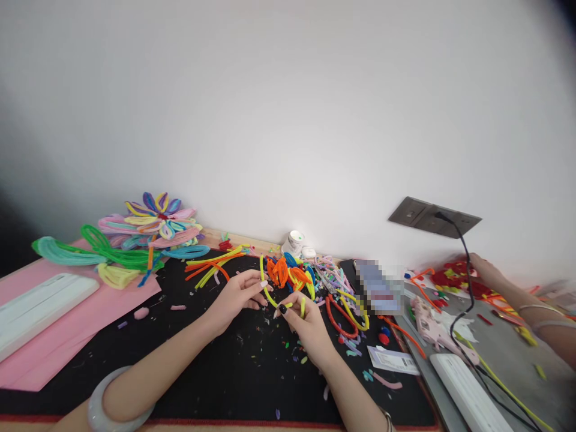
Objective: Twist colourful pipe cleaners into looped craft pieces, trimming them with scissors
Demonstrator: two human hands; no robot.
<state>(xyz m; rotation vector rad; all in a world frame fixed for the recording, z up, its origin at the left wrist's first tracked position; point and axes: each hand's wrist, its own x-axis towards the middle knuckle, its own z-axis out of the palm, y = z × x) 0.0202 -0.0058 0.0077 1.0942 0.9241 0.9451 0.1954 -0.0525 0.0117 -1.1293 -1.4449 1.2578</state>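
A yellow pipe cleaner is bent in a curve between my two hands, above the black mat. My left hand pinches it near its upper part, thumb against fingers. Lower down, my right hand grips the same stem between thumb and forefinger, and a short yellow end sticks up beside the fingers. Just behind the hands lie folded orange pipe-cleaner loops. Loose yellow and orange pipe cleaners rest left of them. Red and yellow loops lie right of my right hand.
Pipe-cleaner flowers and pink paper are at the left. A paper cup stands by the wall. A phone, pink glue gun, white box and black cable lie right. Another person's hand reaches over red pieces.
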